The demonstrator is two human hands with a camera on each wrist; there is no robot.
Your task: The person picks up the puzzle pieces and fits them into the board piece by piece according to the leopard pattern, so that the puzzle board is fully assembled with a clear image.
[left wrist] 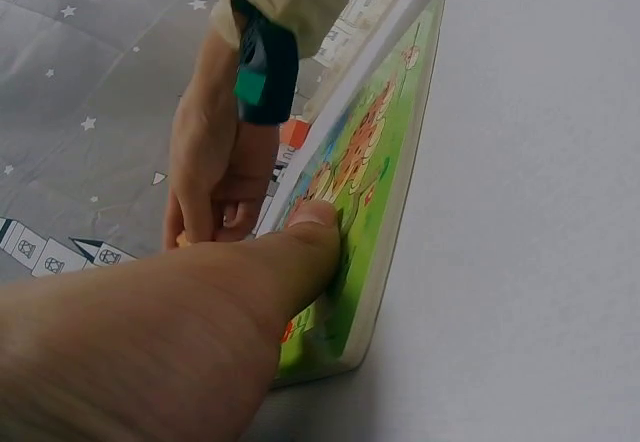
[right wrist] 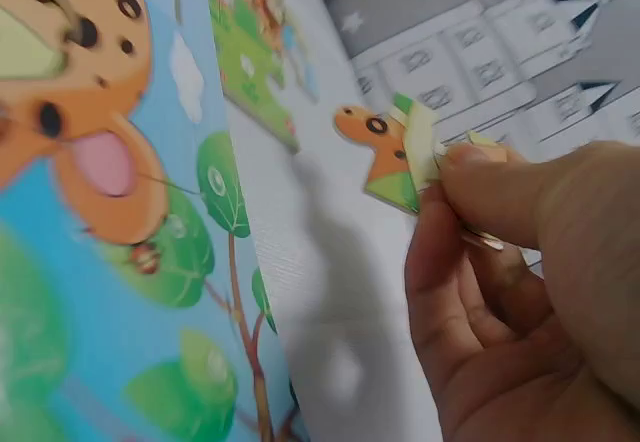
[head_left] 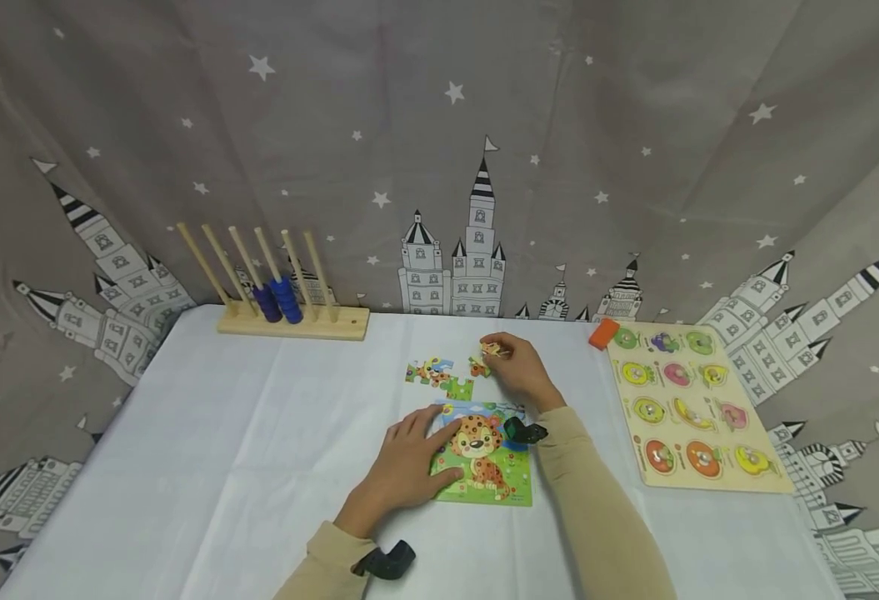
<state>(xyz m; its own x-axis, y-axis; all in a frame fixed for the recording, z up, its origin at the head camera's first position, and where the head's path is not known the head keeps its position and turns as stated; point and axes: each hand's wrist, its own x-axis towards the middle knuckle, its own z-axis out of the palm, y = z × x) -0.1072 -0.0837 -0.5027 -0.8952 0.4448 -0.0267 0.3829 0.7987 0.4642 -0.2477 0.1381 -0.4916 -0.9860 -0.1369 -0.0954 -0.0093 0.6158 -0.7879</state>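
A puzzle board (head_left: 484,492) with a spotted cub picture lies flat on the table. My left hand (head_left: 409,458) rests on its left side, fingers spread; in the left wrist view the thumb (left wrist: 315,227) touches the picture. Beyond the board, my right hand (head_left: 521,371) pinches a puzzle piece (head_left: 493,349) between thumb and fingers. Another piece (head_left: 478,367), orange and green, is just beside those fingertips; whether it touches the table cannot be told. Farther left, several joined or touching puzzle pieces (head_left: 439,375) lie behind the board.
A wooden peg rack (head_left: 297,323) with purple and blue rings stands at the back left. On the right lies a fruit peg board (head_left: 656,475), with an orange block (head_left: 604,334) at its upper left corner. A grey castle-print curtain (head_left: 334,167) hangs behind the white table (head_left: 184,467).
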